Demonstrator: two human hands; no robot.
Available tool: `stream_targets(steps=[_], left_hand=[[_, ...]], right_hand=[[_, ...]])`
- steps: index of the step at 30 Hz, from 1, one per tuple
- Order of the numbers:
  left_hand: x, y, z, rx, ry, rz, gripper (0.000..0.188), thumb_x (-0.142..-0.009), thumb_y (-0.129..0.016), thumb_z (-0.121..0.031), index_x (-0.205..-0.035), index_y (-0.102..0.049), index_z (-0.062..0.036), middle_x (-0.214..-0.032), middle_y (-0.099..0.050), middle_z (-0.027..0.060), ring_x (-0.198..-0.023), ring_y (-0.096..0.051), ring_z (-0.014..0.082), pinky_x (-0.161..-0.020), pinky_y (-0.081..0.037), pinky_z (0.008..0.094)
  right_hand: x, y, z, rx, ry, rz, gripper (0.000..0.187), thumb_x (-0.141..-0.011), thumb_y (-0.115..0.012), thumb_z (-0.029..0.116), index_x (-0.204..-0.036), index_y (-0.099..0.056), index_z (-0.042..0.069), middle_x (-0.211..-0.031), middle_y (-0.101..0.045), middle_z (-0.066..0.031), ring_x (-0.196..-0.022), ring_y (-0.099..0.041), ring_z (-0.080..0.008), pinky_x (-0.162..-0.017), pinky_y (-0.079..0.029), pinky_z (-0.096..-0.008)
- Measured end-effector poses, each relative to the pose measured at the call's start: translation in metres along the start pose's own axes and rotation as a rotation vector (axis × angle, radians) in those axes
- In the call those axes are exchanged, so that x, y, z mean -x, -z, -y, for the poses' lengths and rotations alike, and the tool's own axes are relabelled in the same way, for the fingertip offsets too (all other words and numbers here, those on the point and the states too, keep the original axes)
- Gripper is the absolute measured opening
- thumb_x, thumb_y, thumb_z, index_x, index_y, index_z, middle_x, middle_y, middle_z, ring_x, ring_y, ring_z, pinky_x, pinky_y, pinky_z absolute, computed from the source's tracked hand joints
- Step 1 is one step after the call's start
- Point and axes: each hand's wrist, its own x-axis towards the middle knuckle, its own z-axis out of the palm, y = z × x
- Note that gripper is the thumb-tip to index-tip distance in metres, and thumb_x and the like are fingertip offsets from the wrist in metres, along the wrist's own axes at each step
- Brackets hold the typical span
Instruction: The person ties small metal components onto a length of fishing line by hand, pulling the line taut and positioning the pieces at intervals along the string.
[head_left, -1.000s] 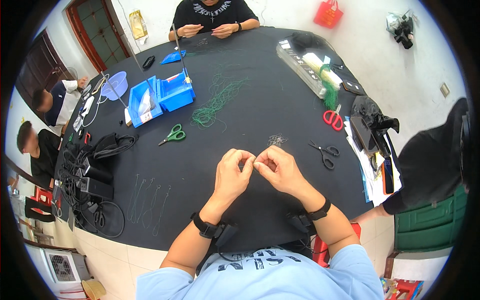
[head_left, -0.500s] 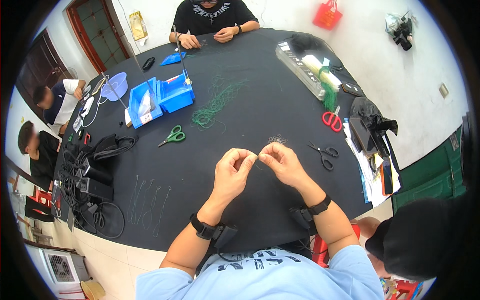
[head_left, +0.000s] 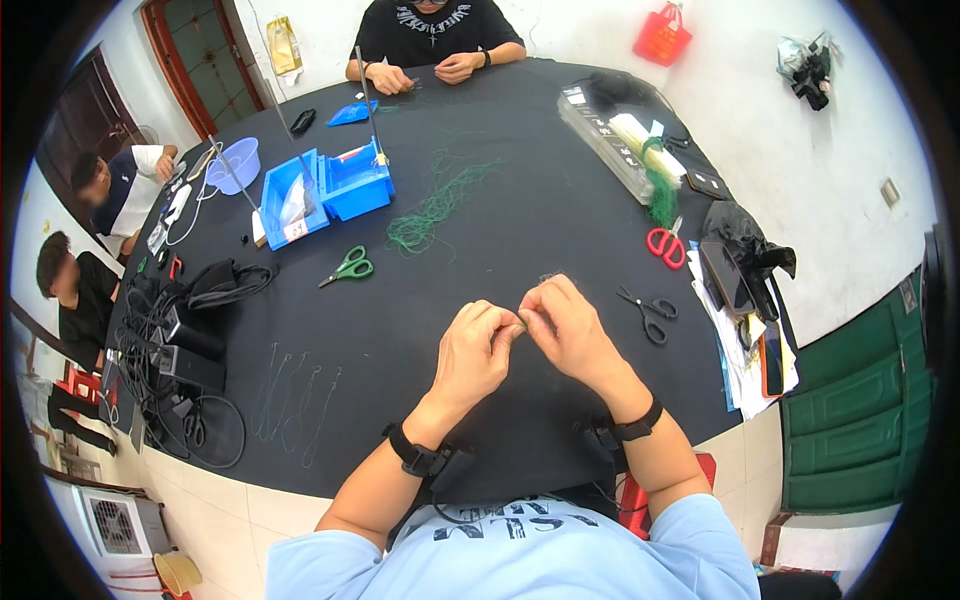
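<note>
Left hand (head_left: 472,350) and right hand (head_left: 566,330) meet above the counter (head_left: 400,310), inward of its near edge, fingers of each pinched together; contents too fine to identify. Looped threads (head_left: 303,405) lie toward the near-left edge, black scissors (head_left: 648,311) toward the right edge.

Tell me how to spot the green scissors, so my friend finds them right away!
On the big black table, find the blue bins left of the middle. The green scissors lie just below them in the picture, blades pointing left. Their green handles set them apart from the red-handled scissors and black scissors over on the right.
</note>
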Motion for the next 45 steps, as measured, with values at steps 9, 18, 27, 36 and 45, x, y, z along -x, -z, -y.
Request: stream_targets(steps=[9, 18, 27, 36, 45], left_hand=[[0.001, 0.001, -0.003, 0.218, 0.341, -0.167, 0.005, -0.085, -0.065, -0.006, -0.085, -0.064, -0.0012, -0.079, -0.059, 0.0054, -0.066, -0.057, 0.0133, -0.060, -0.046, 0.0278], [0.002, -0.003, -0.003, 0.008, 0.058, -0.054, 0.005, -0.081, -0.066, -0.003, -0.081, -0.062, -0.0008, -0.076, -0.059, 0.0068, -0.064, -0.057, 0.0167, -0.059, -0.045, 0.0296], [0.004, -0.005, 0.004, 0.129, 0.266, -0.208, 0.005, -0.082, -0.065, -0.001, -0.083, -0.061, -0.0011, -0.078, -0.058, 0.0065, -0.065, -0.057, 0.0156, -0.058, -0.045, 0.0286], [0.004, -0.005, -0.006, 0.213, 0.228, -0.083, 0.005, -0.084, -0.063, -0.001, -0.082, -0.058, 0.0001, -0.079, -0.056, 0.0066, -0.067, -0.057, 0.0170, -0.059, -0.045, 0.0294], [0.003, -0.002, -0.001, 0.052, 0.167, -0.041, 0.005, -0.084, -0.061, -0.001, -0.082, -0.057, -0.0009, -0.078, -0.056, 0.0080, -0.069, -0.057, 0.0193, -0.062, -0.046, 0.0311]], right_hand=[[0.012, -0.008, 0.001, -0.153, -0.235, 0.140, 0.009, -0.083, -0.065, 0.003, -0.088, -0.057, 0.002, -0.079, -0.053, -0.0080, -0.065, -0.055, -0.0190, -0.059, -0.046, -0.0320], [0.001, 0.001, 0.004, -0.034, -0.101, -0.011, 0.007, -0.084, -0.063, 0.002, -0.088, -0.057, 0.001, -0.079, -0.054, -0.0084, -0.063, -0.054, -0.0192, -0.058, -0.046, -0.0310], [0.013, -0.014, 0.007, -0.172, -0.223, 0.193, 0.008, -0.084, -0.064, 0.006, -0.087, -0.058, 0.002, -0.077, -0.054, -0.0082, -0.065, -0.055, -0.0191, -0.058, -0.045, -0.0313], [0.010, -0.005, -0.009, -0.082, -0.305, 0.065, 0.008, -0.084, -0.064, 0.006, -0.088, -0.059, 0.002, -0.077, -0.055, -0.0084, -0.062, -0.055, -0.0177, -0.057, -0.046, -0.0316], [-0.002, 0.004, 0.011, -0.107, -0.203, 0.034, 0.008, -0.085, -0.065, 0.008, -0.088, -0.060, 0.002, -0.076, -0.055, -0.0062, -0.061, -0.053, -0.0124, -0.055, -0.043, -0.0270]])
